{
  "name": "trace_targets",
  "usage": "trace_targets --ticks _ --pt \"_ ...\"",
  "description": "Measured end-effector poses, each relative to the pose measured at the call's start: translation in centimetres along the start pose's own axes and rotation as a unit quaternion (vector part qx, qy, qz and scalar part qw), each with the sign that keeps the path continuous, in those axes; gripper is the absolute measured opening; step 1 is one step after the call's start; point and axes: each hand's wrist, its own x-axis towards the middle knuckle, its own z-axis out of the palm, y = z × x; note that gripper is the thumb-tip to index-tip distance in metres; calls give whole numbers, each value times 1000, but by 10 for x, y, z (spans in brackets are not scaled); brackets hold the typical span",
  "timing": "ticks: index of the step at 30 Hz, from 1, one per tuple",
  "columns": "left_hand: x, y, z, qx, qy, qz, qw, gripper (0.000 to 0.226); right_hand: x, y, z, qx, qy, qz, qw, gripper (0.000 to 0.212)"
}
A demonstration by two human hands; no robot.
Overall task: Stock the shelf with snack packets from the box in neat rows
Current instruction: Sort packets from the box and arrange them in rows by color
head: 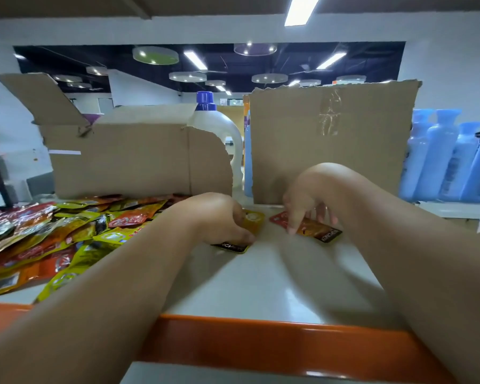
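Snack packets [53, 234] are lying in a loose, overlapping heap across the lower left of the frame, running off the left edge, so their count is hard to make out. They are resting on the white shelf [261, 286], whose orange front lip [261, 336] is crossing the bottom and is partly hidden by both forearms. Behind the heap, left of centre, an open cardboard box [128, 156] is standing with one flap raised; its inside is not showing. Right of centre a cardboard panel [330, 145] is standing upright, and I cannot tell whether it is a box or a flat sheet. Between the two a white bottle [219, 126] with a blue cap is showing only in part. At the right edge, blurred blue bottles [441, 156] are being cut off. At centre the left hand [219, 217] is curling its fingers over a yellow packet [254, 218], covering its middle. Just beside it, the right hand [308, 198] is pinching a red-orange packet [311, 227] that is lying on the shelf.
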Motion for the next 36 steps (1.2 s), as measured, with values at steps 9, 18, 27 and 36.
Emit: trace_targets --ticks 9,18,27,36 --pt "3 14 6 -69 32 -21 997 45 -22 6 4 110 73 -47 990 48" --pt "13 -1 6 -181 53 -54 981 28 -28 12 20 193 141 -109 965 37" --pt "14 22 10 -99 -4 3 995 34 -33 -28 30 -13 173 -155 973 56" --pt "4 8 -3 -5 -28 -36 999 13 -26 4 10 -123 101 -60 985 47"
